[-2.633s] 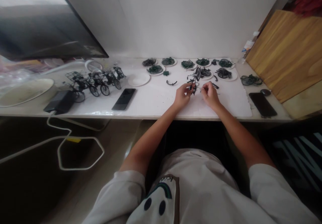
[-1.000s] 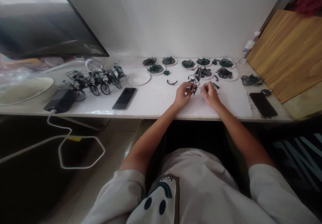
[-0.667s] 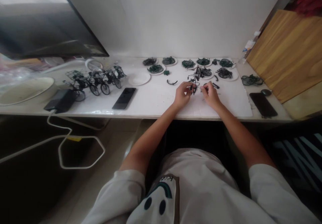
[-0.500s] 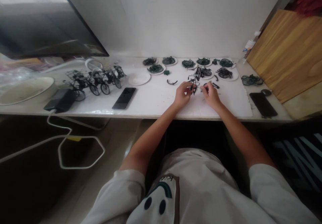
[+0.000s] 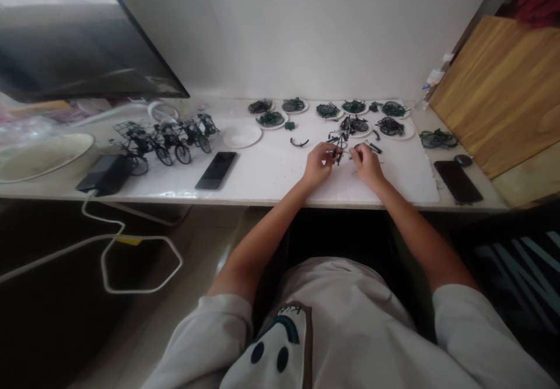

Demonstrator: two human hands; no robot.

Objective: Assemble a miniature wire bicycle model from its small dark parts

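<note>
My left hand [image 5: 319, 163] grips a partly built black model bicycle [image 5: 338, 139] near the front of the white work sheet. The bicycle's handlebar end points away from me. Just right of it, my right hand [image 5: 366, 161] is closed, thumb and fingertips pinched together; whatever is between them is too small to make out. Past my right fingers lies a short black part [image 5: 375, 147]. A curved black piece [image 5: 299, 143] rests on the sheet to the left of my hands. Behind the bicycle sits a plate of dark bicycle parts [image 5: 370, 130].
Several finished model bicycles [image 5: 168, 138] stand at the left, beside a phone [image 5: 216, 171] and a white plate [image 5: 243, 137]. More plates of parts [image 5: 294, 105] line the wall. At the right are another phone [image 5: 457, 181], a mouse [image 5: 462, 160] and a wooden board [image 5: 503, 94].
The front of the model bicycle has turned and dipped slightly in my left hand. Both hands have stayed nearly in place.
</note>
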